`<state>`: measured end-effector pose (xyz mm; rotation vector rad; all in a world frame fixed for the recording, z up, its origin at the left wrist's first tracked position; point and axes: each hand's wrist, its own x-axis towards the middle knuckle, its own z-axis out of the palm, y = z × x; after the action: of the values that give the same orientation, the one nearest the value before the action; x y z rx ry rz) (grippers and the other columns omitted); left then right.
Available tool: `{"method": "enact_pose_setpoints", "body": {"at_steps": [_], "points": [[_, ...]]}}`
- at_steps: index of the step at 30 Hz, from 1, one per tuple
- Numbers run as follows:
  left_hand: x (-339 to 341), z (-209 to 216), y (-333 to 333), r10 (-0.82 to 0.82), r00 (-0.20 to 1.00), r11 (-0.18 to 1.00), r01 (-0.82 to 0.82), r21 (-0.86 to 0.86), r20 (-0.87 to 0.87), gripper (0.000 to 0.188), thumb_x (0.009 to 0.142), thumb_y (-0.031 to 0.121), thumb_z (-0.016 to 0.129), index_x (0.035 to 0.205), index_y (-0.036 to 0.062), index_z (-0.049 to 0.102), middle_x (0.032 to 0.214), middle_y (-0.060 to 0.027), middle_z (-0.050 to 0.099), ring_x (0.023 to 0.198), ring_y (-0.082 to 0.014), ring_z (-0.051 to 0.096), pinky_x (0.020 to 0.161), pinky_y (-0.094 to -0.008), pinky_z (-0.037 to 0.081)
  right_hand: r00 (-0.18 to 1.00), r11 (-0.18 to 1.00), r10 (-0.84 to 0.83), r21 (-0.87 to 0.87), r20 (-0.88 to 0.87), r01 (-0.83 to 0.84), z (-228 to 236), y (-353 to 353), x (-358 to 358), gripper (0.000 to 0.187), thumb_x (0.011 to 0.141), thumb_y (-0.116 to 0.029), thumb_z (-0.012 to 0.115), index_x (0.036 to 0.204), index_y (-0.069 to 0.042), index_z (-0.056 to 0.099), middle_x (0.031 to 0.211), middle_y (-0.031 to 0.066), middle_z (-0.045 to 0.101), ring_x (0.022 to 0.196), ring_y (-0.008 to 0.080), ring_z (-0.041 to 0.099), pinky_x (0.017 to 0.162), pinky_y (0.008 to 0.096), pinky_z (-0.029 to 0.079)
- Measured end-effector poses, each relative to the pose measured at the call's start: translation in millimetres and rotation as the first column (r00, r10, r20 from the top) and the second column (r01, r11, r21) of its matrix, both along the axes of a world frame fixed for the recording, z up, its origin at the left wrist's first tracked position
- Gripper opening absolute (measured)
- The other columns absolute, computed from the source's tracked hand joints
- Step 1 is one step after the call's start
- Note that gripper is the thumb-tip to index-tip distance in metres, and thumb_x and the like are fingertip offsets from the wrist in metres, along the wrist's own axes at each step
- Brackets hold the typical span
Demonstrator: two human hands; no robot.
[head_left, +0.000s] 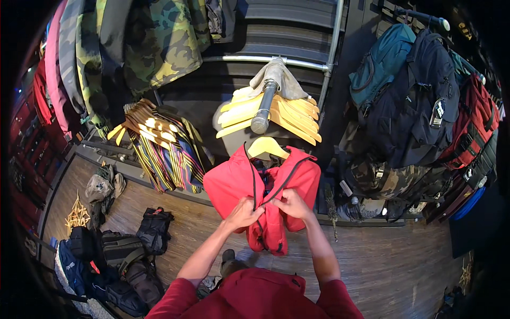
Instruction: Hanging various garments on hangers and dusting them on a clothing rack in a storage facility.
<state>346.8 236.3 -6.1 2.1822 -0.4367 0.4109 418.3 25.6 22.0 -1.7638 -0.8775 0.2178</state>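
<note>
A red jacket [228,186] hangs on a pale wooden hanger [266,147] in front of me, its front open with a dark zipper running down the middle. My left hand [245,212] pinches the left front edge near the zipper. My right hand [291,204] grips the right front edge, close beside the left. Both hands meet at the jacket's middle, just below the point where the two zipper sides come together.
A metal rail [264,106] holds several pale empty hangers [289,114]. Striped garments [167,154] hang at left, camouflage jackets [154,42] above them. Backpacks [414,101] hang at right. Dark bags [117,260] lie on the wooden floor [393,266] at lower left.
</note>
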Motion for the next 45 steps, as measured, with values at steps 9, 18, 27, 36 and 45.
{"method": "enact_pose_setpoints", "body": {"at_steps": [9,18,27,36,45], "points": [[-1.7,30.4,14.9,-0.019,0.977,0.999,0.028,0.037,-0.212,0.038,0.087,0.025,0.064,0.072,-0.007,0.049,0.065,-0.027,0.045,0.06,-0.0403,0.051,0.061,-0.0473,0.043,0.707,0.873,-0.486,0.333,0.514,0.357,-6.1,16.8,-70.2,0.015,0.077,-0.008,0.076,0.074,-0.008,0.061,0.063,0.0021,0.059,0.048,0.0178,0.058,0.045,0.0333,0.046],[-5.6,44.5,17.2,-0.068,0.98,0.996,0.055,-0.071,-0.185,0.031,0.088,0.02,0.062,0.073,-0.0054,0.053,0.063,-0.0248,0.046,0.055,-0.033,0.048,0.056,-0.0459,0.041,0.781,0.887,-0.452,0.127,0.431,0.443,-24.1,42.8,-81.4,0.03,0.076,-0.016,0.075,0.102,-0.005,0.064,0.092,0.0119,0.064,0.085,0.0341,0.066,0.073,0.042,0.054],[-9.7,53.8,2.5,0.095,0.995,0.984,-0.088,0.158,-0.037,0.04,0.085,0.026,0.063,0.067,-0.0088,0.052,0.067,-0.0319,0.053,0.069,-0.0505,0.055,0.062,-0.0542,0.043,0.718,0.806,-0.573,0.116,0.395,0.58,-34.9,52.0,-88.9,0.025,0.071,-0.013,0.077,0.09,-0.007,0.062,0.081,0.0087,0.061,0.075,0.0306,0.064,0.065,0.0432,0.052],[-12.6,50.9,-0.6,0.263,0.965,0.937,-0.254,0.241,-0.005,0.044,0.096,0.026,0.058,0.067,-0.0074,0.054,0.064,-0.0308,0.054,0.063,-0.0486,0.058,0.057,-0.0534,0.044,0.709,0.757,-0.634,0.061,0.308,0.651,-48.5,39.9,-87.6,0.009,0.094,-0.011,0.058,0.091,-0.002,0.057,0.072,0.0158,0.061,0.064,0.0378,0.062,0.055,0.0448,0.045],[8.5,67.9,-16.6,0.393,0.918,0.896,-0.394,0.205,0.048,0.023,0.094,0.015,0.052,0.084,-0.0062,0.056,0.07,-0.0313,0.06,0.069,-0.0495,0.061,0.061,-0.0562,0.049,0.7,0.813,-0.58,0.24,0.416,0.531,-37.3,55.2,-87.8,0.009,0.087,-0.009,0.063,0.096,-0.005,0.065,0.074,0.0168,0.06,0.063,0.0365,0.061,0.058,0.0444,0.05]]}}
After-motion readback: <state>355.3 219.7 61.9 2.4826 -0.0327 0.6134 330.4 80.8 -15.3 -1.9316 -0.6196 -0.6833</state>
